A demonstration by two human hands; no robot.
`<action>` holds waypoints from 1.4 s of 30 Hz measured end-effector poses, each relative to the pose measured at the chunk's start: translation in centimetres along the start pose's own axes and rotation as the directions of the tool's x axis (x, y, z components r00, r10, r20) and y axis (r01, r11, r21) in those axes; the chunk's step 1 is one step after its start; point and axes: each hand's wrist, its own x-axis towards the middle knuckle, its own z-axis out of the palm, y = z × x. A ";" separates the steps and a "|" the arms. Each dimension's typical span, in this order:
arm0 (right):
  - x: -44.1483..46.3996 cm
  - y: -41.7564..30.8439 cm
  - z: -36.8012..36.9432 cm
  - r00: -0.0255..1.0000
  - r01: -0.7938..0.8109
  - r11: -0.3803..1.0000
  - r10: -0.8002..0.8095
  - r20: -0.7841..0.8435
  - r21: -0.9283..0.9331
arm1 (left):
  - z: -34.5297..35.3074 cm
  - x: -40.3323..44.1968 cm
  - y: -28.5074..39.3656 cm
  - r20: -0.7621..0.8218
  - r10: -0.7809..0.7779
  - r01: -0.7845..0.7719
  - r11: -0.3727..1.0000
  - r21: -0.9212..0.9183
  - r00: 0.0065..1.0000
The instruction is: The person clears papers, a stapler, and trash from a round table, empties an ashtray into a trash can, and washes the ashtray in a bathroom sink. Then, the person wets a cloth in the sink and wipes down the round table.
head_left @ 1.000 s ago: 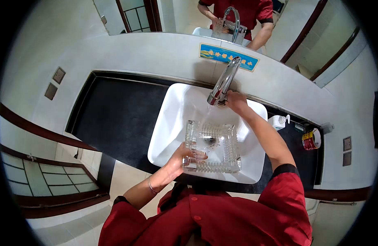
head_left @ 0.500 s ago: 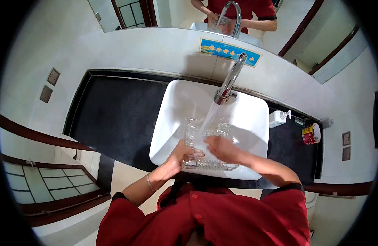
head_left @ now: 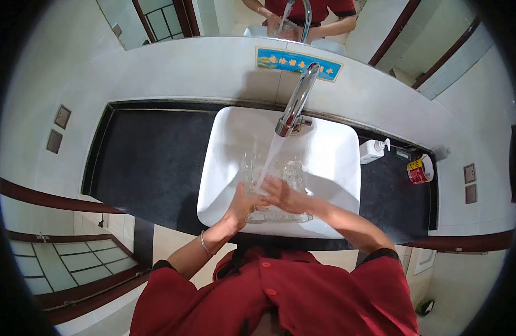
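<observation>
Inside the white sink point(head_left: 339, 159) is a clear, square-looking dish with ribbed edges point(head_left: 286, 217), glass or hard plastic. My left hand point(head_left: 242, 206) grips its left side, thumb up, with the fingers partly hidden. My right hand point(head_left: 286, 196) reaches over the dish with its fingers stretched out towards the left hand, close to or touching the dish's inside. From the chrome faucet point(head_left: 297, 103) a stream of water point(head_left: 273, 157) runs down onto the dish and the fingertips.
A white pump bottle point(head_left: 372, 152) and a red and yellow container point(head_left: 419, 169) stand on the black counter point(head_left: 151, 157) right of the sink. Behind the faucet are a blue sign point(head_left: 269, 58) and a mirror point(head_left: 375, 39). Wall switches point(head_left: 62, 116) sit on the left.
My right hand has moved left and slightly up across the dish, nearer to my left hand, its fingers now spread out. The whole view has shifted a little. Water keeps running.
</observation>
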 end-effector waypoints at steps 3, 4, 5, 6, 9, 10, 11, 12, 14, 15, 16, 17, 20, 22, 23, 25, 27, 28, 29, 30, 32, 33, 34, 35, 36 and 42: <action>0.3 -1.1 -2.1 0.939 0.073 0.919 -0.194 0.284 0.387 | -0.9 -0.6 -0.7 0.057 0.001 0.003 0.997 -0.071 0.998; -0.4 0.4 -0.2 0.975 -0.017 0.966 -0.041 0.218 0.259 | -2.3 0.3 -2.5 0.124 0.003 0.003 0.999 -0.048 0.992; -0.3 0.7 0.3 0.975 -0.025 0.967 -0.033 0.219 0.255 | -2.1 0.4 -2.7 0.132 0.001 0.006 0.999 -0.050 0.991; 0.2 0.7 1.1 0.999 -0.009 0.975 -0.002 0.050 0.223 | -1.8 0.6 -2.8 0.112 -0.028 0.030 0.999 -0.019 0.993; 3.2 -0.6 0.2 0.986 0.028 0.953 0.025 -0.168 0.303 | -1.1 0.8 -2.4 0.127 -0.064 0.068 0.997 -0.024 0.990; 3.8 -0.2 0.1 0.965 -0.004 1.000 0.004 -0.263 0.002 | -1.0 0.4 -2.2 0.165 -0.089 0.100 0.993 -0.060 0.982; 4.3 0.3 0.0 0.938 -0.064 0.953 -0.044 -0.343 -0.296 | -0.9 0.1 -1.8 0.164 -0.091 0.102 0.993 -0.058 0.982; 4.7 2.0 -0.4 0.926 -0.012 0.971 -0.079 -0.370 -0.237 | -0.7 -0.1 -1.4 0.160 -0.092 0.100 0.994 -0.046 0.983; 4.1 2.5 -1.2 0.980 -0.143 0.975 0.116 -0.162 -0.170 | -0.3 -0.6 -0.8 0.156 -0.089 0.096 0.995 -0.038 0.984; 4.0 2.6 -1.6 0.955 -0.283 0.950 0.292 0.058 -0.132 | -0.1 -0.8 -0.5 0.138 -0.105 0.106 0.994 0.000 0.985; 3.5 2.7 -2.1 0.955 -0.281 0.950 0.290 0.056 -0.134 | -0.1 -0.8 -0.3 0.120 -0.119 0.116 0.993 0.037 0.986; 2.7 2.8 -2.4 0.938 -0.341 0.937 0.344 0.041 -0.070 | -0.3 -0.7 -0.2 0.120 -0.117 0.114 0.993 0.034 0.986; -1.4 4.1 -2.5 0.875 -0.478 0.848 0.481 0.046 0.229 | -1.5 -0.9 -0.9 0.149 -0.130 0.132 0.991 -0.005 0.980; -3.0 3.8 -1.1 0.825 -0.525 0.724 0.563 0.056 0.447 | -2.0 -0.7 -1.1 0.198 0.006 -0.009 1.000 0.014 0.980; -3.9 2.5 0.1 0.704 -0.508 0.361 0.696 0.136 0.782 | -2.2 -0.4 -1.3 0.201 0.006 -0.008 1.000 0.014 0.980; -4.7 1.5 0.7 0.584 -0.344 -0.079 0.762 0.279 0.935 | -2.4 0.2 -1.7 0.215 -0.079 0.099 0.991 -0.087 0.974; -5.3 -0.7 -0.3 0.712 -0.182 -0.474 0.541 0.447 0.862 | -2.2 0.3 -1.3 0.179 -0.186 0.207 0.972 -0.112 0.966; -5.0 -2.0 -1.6 0.652 -0.187 -0.436 0.616 0.443 0.881 | -2.2 0.5 -0.7 0.141 -0.278 0.297 0.945 -0.139 0.950; -4.8 -2.6 -2.2 0.653 -0.181 -0.437 0.617 0.440 0.881 | -2.2 0.6 -0.1 0.141 -0.280 0.298 0.945 -0.133 0.950; -4.7 -3.0 -2.6 0.608 -0.225 -0.421 0.644 0.464 0.879 | -2.2 0.7 0.6 0.129 -0.146 0.097 0.941 0.325 0.981; -4.7 -3.0 -2.7 0.563 -0.265 -0.403 0.673 0.480 0.876 | -2.2 0.8 0.0 0.278 0.517 -0.383 0.106 0.918 0.809; -4.8 -3.1 -2.5 0.577 -0.267 -0.302 0.710 0.403 0.915 | -2.1 0.6 -0.4 0.276 0.516 -0.381 0.107 0.918 0.811; -4.9 -3.2 -2.3 0.592 -0.265 -0.199 0.738 0.322 0.943 | -1.6 0.1 -0.2 0.451 0.289 -0.440 -0.104 0.892 0.845; -4.7 -3.4 -2.3 0.594 -0.262 -0.199 0.738 0.321 0.944 | -1.1 -0.1 -0.2 0.553 0.022 -0.524 -0.290 0.801 0.833; -4.3 -3.6 -2.5 0.533 -0.286 -0.202 0.779 0.330 0.937 | -0.5 -0.2 -0.4 0.550 0.032 -0.512 -0.322 0.796 0.835; -3.3 -2.8 -0.9 0.619 -0.193 -0.253 0.718 0.318 0.948 | 2.6 3.7 -3.4 0.405 0.147 -0.344 -0.322 0.882 0.902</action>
